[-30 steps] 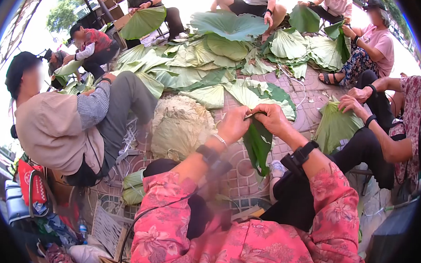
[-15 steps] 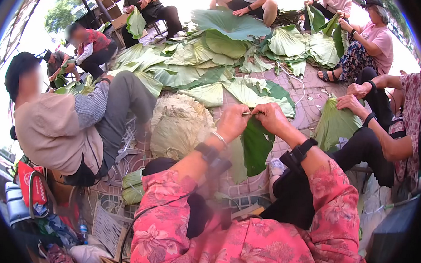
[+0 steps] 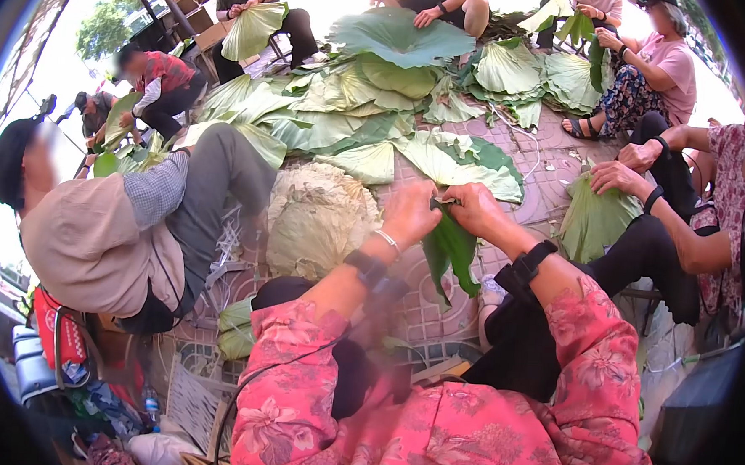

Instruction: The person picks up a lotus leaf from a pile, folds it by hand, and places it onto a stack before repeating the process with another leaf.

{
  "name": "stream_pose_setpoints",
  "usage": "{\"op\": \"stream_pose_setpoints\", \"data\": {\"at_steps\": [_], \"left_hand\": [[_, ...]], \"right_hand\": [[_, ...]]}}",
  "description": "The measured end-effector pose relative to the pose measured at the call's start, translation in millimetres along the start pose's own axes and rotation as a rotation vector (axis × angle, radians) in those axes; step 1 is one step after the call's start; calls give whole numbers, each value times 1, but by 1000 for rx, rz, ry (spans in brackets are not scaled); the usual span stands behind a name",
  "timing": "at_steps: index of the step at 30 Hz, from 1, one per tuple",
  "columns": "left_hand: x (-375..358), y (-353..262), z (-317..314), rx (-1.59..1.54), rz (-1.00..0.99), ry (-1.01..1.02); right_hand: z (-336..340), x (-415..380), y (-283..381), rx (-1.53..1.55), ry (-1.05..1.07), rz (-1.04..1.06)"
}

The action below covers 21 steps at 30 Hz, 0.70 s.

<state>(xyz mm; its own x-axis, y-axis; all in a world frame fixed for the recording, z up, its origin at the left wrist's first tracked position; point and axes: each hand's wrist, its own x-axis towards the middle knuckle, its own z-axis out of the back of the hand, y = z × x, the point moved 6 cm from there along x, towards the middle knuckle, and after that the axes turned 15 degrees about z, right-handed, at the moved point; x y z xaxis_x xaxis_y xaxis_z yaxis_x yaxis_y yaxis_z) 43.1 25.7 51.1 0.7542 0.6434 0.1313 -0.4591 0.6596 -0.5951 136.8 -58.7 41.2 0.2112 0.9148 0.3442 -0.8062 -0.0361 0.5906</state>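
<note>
Both hands meet in front of me at a dark green lotus leaf point(image 3: 450, 252), which hangs down folded from between them. My left hand point(image 3: 411, 213) is closed in a pinch on the leaf's upper edge. Just beside it, my right hand point(image 3: 476, 208) pinches the same edge with thumb and finger. The exact spot under the fingertips is partly hidden. Beyond my left hand stands a pale, dried round bundle of leaves point(image 3: 318, 221). Behind my hands, a light green leaf point(image 3: 452, 168) lies spread on the paving.
A large pile of lotus leaves point(image 3: 345, 105) covers the ground ahead. Several seated people surround it, handling leaves. A person in a beige vest point(image 3: 103, 235) sits close on my left; another person's hands point(image 3: 624, 174) hold a leaf point(image 3: 597, 215) on my right. A white basket point(image 3: 199, 400) stands low left.
The leaf in my hands has folded narrower and its pale side no longer shows. My hands stay nearly in place. Other people's leaves have shifted.
</note>
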Motion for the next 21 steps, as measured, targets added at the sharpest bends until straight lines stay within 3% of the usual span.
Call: {"op": "stream_pose_setpoints", "data": {"at_steps": [7,14,20,21], "left_hand": [[11,20,-22,-49,35,-2],[5,18,-28,-56,-68,-18],[2,10,-17,-46,-63,-48],[1,9,-17,-48,-72,-49]], "right_hand": [[0,1,5,-22,17,17],[-8,-5,-3,-153,137,-16],[8,-6,-19,-30,45,-199],[16,-3,-2,-252,-17,-4]]}}
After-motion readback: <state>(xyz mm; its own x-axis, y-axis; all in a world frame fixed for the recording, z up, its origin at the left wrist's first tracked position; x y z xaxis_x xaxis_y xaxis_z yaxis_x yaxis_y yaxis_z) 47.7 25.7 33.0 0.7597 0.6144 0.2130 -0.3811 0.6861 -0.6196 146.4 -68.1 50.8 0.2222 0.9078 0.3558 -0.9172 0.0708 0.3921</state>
